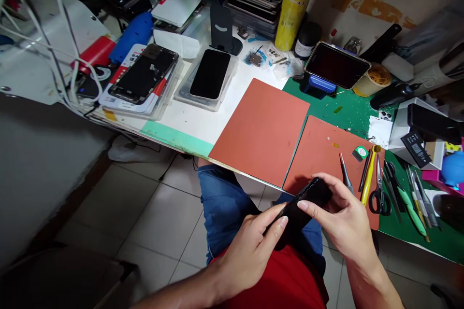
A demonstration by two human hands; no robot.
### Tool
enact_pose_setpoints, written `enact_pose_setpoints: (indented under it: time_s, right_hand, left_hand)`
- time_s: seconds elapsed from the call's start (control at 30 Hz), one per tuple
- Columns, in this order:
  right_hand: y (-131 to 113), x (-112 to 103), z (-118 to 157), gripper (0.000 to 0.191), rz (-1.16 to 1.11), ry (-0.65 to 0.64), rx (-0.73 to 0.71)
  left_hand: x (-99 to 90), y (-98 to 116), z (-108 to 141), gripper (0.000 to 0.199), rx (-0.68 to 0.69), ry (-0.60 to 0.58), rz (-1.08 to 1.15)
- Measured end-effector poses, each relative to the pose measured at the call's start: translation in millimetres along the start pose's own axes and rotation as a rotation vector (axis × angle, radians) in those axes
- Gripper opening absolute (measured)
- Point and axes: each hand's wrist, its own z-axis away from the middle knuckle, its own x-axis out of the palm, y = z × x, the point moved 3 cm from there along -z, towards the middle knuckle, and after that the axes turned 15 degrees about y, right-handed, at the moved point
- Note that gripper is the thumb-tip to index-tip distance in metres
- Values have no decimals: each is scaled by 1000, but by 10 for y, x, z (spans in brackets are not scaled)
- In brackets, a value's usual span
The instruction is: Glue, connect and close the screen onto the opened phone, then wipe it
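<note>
A black phone (299, 210) is held tilted above my lap, just off the table's front edge. My left hand (253, 241) grips its lower left end, thumb lying on the dark face. At the upper right end, my right hand (342, 212) pinches the phone between thumb and fingers. Behind it lie two reddish-brown mats (263, 128), the right one partly under tweezers (346, 174), a yellow-handled tool (369, 176) and black-handled scissors (379, 200).
Another phone (210, 75) rests on a clear case at centre left, beside an opened phone part (144, 75). A phone (337, 65) leans on a blue stand at the back right. A yellow canister (290, 19) stands upright. White cables (60, 14) hang at the left.
</note>
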Motion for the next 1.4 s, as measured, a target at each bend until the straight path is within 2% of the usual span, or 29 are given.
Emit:
enact_pose_setpoints:
  time_s: [0.27, 0.4, 0.6, 0.77, 1.1, 1.17, 1.2, 1.27, 1.33, 1.4]
  right_hand:
    - [-4, -12, 1, 59, -1, 37, 38]
    - [51, -30, -31, 63, -34, 87, 104]
    - [165, -94, -31, 65, -140, 259, 154]
    - [175, -124, 24, 64, -190, 310, 163]
    - [222, -165, 70, 68, -142, 317, 146]
    - [180, -185, 60, 66, -72, 299, 69]
    - [121, -203, 48, 65, -6, 289, -26]
    - [-79, -226, 23, 61, 162, 237, -335]
    - [-306, -191, 18, 54, 309, 67, -670]
    - [-470, -117, 18, 43, 376, -172, -854]
  left_hand:
    - [14, -18, -24, 47, 90, -116, -236]
    - [-18, -82, -57, 45, 113, -120, -182]
    - [-83, -170, -48, 45, 68, -111, 53]
    - [-95, -144, -48, 43, 147, -106, -5]
    - [-101, -114, -62, 45, 178, -117, -109]
    - [-118, -102, -68, 45, 190, -110, -139]
    - [-129, -86, -74, 45, 202, -109, -162]
    - [-152, -37, -92, 43, 228, -111, -226]
    - [-168, 27, -111, 40, 253, -124, -308]
    - [-172, 88, -123, 37, 267, -147, -377]
